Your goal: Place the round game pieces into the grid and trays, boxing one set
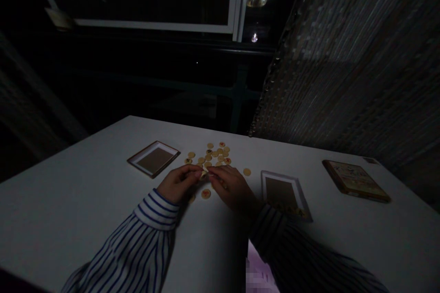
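Note:
My left hand (180, 183) and my right hand (235, 187) meet near the table's middle, fingertips closed around a pale round xiangqi piece (204, 175) between them. Fingers partly hide this piece. Just below the fingertips lies a piece with a red character (206, 193). Another piece (191, 199) sits half hidden by my left hand. Beyond both hands, several round wooden xiangqi pieces (208, 157) are spread in a loose cluster, some marked in red or black, others showing blank faces. One blank piece (246, 171) lies apart, to the right of the cluster.
A shallow open box (137, 165) lies on the white table (85, 183) at left. Beside my right wrist is a pale-rimmed tray (304, 197) with several pieces along its near side. Farther right lies a printed box lid (357, 179). A bead curtain (326, 78) hangs behind.

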Action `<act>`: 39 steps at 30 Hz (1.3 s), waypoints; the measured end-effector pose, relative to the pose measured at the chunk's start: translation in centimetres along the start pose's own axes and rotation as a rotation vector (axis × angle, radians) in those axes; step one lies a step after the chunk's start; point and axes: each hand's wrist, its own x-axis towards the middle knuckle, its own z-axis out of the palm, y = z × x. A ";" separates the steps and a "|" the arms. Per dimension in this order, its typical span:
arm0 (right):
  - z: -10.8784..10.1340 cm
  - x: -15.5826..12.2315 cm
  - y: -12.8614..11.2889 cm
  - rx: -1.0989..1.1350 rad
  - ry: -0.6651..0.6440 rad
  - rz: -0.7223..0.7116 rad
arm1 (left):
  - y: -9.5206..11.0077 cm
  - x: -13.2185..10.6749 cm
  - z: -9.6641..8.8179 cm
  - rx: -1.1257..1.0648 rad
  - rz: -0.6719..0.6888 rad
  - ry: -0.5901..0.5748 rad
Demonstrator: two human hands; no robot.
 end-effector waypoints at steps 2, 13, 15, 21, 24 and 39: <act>0.0 0.0 -0.1 0.023 -0.003 -0.017 | 0.1 0.0 0.0 0.003 -0.006 -0.044; -0.1 0.2 -0.1 0.134 -0.010 0.022 | 0.3 0.0 -0.3 0.104 0.015 -0.117; -0.2 0.1 -0.1 0.133 -0.012 0.033 | 0.3 -0.1 -0.3 0.086 0.019 -0.116; -0.1 0.0 0.0 0.113 -0.046 0.036 | 0.3 0.0 -0.2 0.072 0.010 -0.104; -0.1 -0.1 0.1 0.045 -0.084 0.007 | 0.3 0.1 -0.1 0.076 0.009 -0.103; -0.2 -0.3 0.3 -0.132 -0.142 -0.005 | -0.1 0.2 -0.1 0.215 0.094 -0.073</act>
